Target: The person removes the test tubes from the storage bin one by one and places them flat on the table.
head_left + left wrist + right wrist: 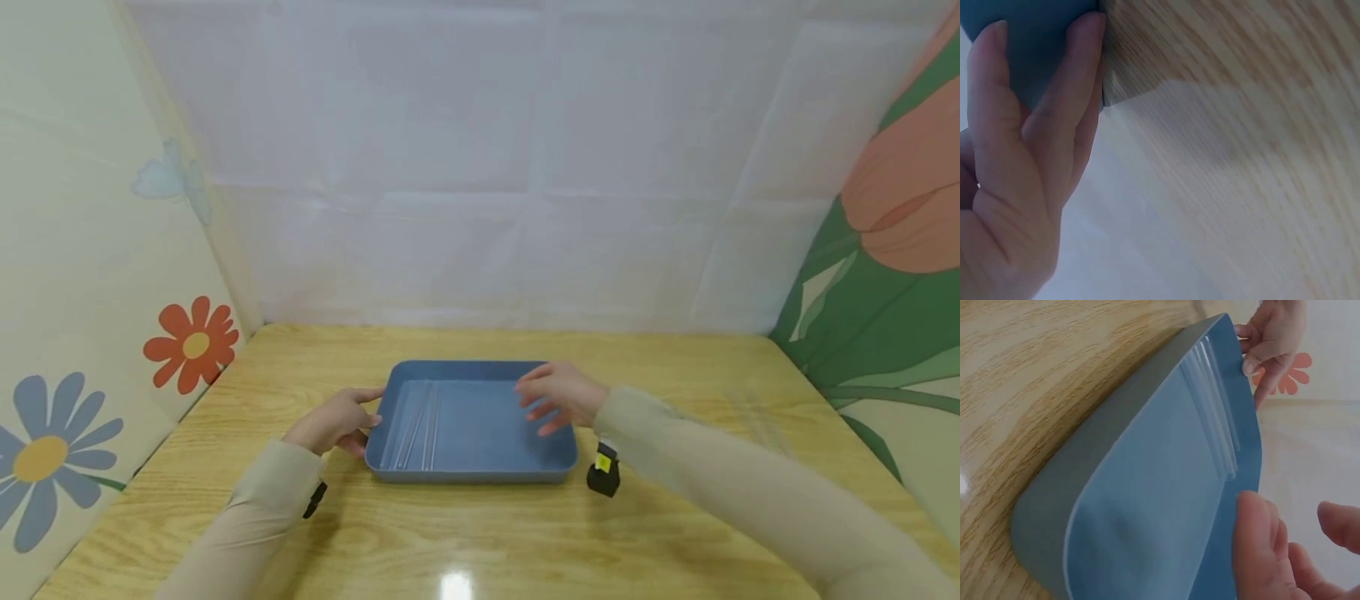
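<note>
One blue tray sat on the table. My L hand pressed its left end, unclenched; R hand hovered over the right end, relaxed, holding nothing. Risk, imo: an L nudge could've rolled the clear rods inside (min. 2, exact no. unclear); approx. 2 faint rods lay far R.

The left hand is being pressed against the left edge of the tray, fingers outstretched. The right hand is being held over the right edge, loosely curved; both forearms are being slanted inward.
</note>
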### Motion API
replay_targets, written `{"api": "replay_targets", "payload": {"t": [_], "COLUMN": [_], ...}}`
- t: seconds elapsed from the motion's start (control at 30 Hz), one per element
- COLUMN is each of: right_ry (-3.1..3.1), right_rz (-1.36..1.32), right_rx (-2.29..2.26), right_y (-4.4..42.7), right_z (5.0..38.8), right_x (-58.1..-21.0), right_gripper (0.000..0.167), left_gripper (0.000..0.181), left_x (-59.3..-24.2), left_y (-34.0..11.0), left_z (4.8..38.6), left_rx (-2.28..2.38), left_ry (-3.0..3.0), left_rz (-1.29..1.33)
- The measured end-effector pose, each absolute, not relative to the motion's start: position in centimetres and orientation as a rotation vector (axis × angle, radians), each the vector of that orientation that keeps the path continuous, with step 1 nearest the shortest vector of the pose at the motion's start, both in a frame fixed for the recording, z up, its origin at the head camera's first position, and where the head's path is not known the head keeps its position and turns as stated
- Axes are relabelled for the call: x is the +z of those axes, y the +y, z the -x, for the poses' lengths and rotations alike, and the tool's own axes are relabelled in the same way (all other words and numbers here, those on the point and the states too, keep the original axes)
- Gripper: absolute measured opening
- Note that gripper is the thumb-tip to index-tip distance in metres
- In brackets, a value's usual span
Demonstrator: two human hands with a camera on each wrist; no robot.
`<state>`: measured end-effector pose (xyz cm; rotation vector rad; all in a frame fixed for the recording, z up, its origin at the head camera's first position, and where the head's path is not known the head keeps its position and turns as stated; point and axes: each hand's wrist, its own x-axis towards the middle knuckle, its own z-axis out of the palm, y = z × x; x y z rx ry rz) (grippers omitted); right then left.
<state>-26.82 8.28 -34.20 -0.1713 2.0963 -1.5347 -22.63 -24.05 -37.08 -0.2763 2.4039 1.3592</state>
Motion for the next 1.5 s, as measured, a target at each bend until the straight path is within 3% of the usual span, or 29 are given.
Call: {"api": "replay_targets", "payload": {"t": [0.63,1.5], "right_ry": [2.089,2.111], "right_rz": [0.206,0.237], "right_rx": [-1.422,-1.263], "right_y": [5.0,-0.1], "right_z": [27.0,28.2], "right_x": [-34.8,-35.3], "right_gripper": [0.039,0.046], "left_gripper": [0.058,0.058], "left_x": [-37.0,-37.3], "left_y": [-24.0,-23.9], "left_z": [22.5,22.4], "left_rx": [1.376,1.402], "left_ry": [2.408,2.422], "left_rz": [0.291,0.286]}}
